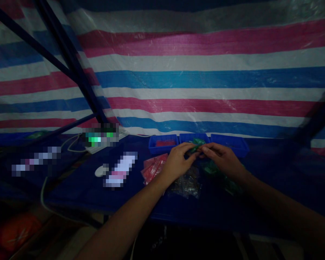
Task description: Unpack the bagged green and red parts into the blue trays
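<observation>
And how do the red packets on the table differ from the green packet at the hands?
The red packets lie fanned out on the table; the green packet is held between the left hand and right hand. The red packets look flat, the green packet crumpled. Both look like shiny plastic.

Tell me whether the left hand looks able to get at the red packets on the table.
Probably yes: the red packets lie close beside the left hand on the table, with nothing visible between. That hand seems busy with green plastic, so it may need freeing first.
</observation>
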`<state>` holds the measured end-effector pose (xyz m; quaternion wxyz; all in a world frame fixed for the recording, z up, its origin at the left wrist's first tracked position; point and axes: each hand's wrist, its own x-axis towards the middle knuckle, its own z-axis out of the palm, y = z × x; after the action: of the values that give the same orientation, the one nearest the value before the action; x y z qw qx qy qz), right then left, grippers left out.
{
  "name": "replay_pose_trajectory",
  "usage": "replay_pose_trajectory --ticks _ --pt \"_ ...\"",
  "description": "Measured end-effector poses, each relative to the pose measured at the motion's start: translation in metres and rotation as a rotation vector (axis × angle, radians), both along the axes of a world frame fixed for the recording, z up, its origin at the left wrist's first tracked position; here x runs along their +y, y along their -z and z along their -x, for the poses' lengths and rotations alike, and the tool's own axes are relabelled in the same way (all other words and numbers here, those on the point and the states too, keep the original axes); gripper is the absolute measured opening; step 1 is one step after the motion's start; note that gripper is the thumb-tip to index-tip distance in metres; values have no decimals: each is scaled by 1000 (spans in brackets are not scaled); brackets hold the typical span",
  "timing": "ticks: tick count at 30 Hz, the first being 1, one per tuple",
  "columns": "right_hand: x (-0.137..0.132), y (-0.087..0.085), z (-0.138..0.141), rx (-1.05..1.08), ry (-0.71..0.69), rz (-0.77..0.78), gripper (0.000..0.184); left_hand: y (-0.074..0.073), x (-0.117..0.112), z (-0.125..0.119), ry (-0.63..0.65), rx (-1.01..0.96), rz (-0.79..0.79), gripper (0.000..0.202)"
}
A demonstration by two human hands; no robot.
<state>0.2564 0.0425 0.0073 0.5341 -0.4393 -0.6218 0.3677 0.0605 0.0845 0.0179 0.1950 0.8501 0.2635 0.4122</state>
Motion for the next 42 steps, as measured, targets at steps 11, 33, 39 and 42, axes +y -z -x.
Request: replay_pose_trajectory --ticks 11,33,39,42 --pt "7 6 -9 -83 31 -130 23 5 2 0 -21 -116 175 30" --pt "-1 -5 -7 -388 109 -415 12 9 9 2 -89 -114 212 30" --pt "1 -4 -11 -333 125 -354 16 6 5 1 -25 -165 217 23" --pt "2 1 -11 -255 52 -256 19 4 4 1 -22 -177 223 25"
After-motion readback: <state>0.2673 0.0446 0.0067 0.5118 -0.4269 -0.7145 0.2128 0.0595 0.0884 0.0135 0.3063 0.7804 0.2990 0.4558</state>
